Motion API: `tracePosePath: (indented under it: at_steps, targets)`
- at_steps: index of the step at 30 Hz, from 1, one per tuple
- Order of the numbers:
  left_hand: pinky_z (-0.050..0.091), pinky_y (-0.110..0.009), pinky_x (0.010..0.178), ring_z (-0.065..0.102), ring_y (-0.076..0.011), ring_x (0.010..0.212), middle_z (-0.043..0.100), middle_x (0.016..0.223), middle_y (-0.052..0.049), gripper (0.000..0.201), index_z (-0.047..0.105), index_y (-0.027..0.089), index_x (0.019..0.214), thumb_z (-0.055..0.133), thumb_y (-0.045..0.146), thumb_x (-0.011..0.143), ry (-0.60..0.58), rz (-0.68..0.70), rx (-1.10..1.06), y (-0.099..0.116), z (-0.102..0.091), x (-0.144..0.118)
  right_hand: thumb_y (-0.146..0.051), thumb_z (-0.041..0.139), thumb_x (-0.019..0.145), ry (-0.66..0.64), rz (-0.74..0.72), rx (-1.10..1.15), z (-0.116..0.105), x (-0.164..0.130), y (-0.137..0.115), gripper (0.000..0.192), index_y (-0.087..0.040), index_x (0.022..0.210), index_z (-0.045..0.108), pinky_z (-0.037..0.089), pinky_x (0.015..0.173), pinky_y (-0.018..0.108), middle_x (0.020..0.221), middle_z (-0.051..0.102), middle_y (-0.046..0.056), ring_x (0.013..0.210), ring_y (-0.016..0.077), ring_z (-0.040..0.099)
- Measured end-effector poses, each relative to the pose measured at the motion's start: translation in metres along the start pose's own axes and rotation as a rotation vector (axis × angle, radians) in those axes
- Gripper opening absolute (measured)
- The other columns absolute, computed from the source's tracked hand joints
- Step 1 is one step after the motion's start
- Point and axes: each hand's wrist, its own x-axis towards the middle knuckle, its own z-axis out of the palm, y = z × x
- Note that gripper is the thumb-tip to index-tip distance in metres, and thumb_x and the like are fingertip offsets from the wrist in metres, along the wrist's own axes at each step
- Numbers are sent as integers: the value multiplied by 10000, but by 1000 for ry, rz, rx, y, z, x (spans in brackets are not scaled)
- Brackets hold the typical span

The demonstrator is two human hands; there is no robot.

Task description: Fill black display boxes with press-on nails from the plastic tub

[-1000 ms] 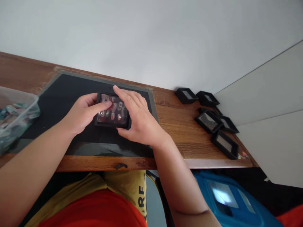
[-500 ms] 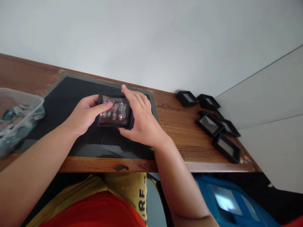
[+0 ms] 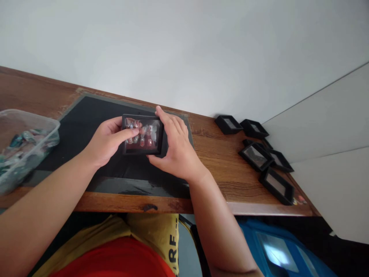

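Seen from above, a person's two bare forearms reach forward over the near edge of a wooden table (image 3: pixel 221 154) and meet at a small black display case (image 3: pixel 143 134) with a clear front, held just above a black mat (image 3: pixel 83 127). The left hand (image 3: pixel 108 140) comes in from the lower left, its thumb lying across the case's clear front and its fingers curled behind the left side, so it grips the case. The right hand (image 3: pixel 175 148) comes in from the lower right, its fingers wrapped over the case's right edge and top corner and its thumb under the lower edge, also gripping it. The case is tilted with its face toward the camera, and small pale and reddish pieces show through the front; what they are is too small to tell. The mat covers the middle of the table and its far edge runs close to a plain pale wall (image 3: pixel 184 50). At the left, a clear plastic tub (image 3: pixel 43 132) holding blue-green bits stands partly on the mat, near the left forearm. Bare wood lies open between the mat's right edge and a loose cluster of empty black cases (image 3: pixel 259 150), which sit well apart from the hands near the table's right end. Below the table's near edge a yellow and red shirt (image 3: pixel 144 246) and a blue box (image 3: pixel 276 250) are visible.
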Motion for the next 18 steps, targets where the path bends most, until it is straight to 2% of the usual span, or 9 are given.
tracePosePath:
  at_steps: [8, 18]
  targets:
    - [612, -268, 750, 716, -168, 796, 802, 867, -32, 311, 831, 193, 873, 949, 420, 697, 21, -7, 23, -2, 2, 0, -245, 631, 783, 19, -13, 9, 1, 0, 0, 963, -185, 1681, 290, 321, 1295, 571, 1660, 474, 135, 1518, 338, 432]
    - [610, -293, 761, 714, -183, 796, 795, 854, -34, 333, 814, 187, 868, 946, 438, 695, 24, -2, 0, -2, 2, 1, -264, 642, 775, 4, -9, 16, 1, 1, 1, 1001, -215, 1696, 253, 298, 1294, 608, 1687, 446, 136, 1531, 355, 426]
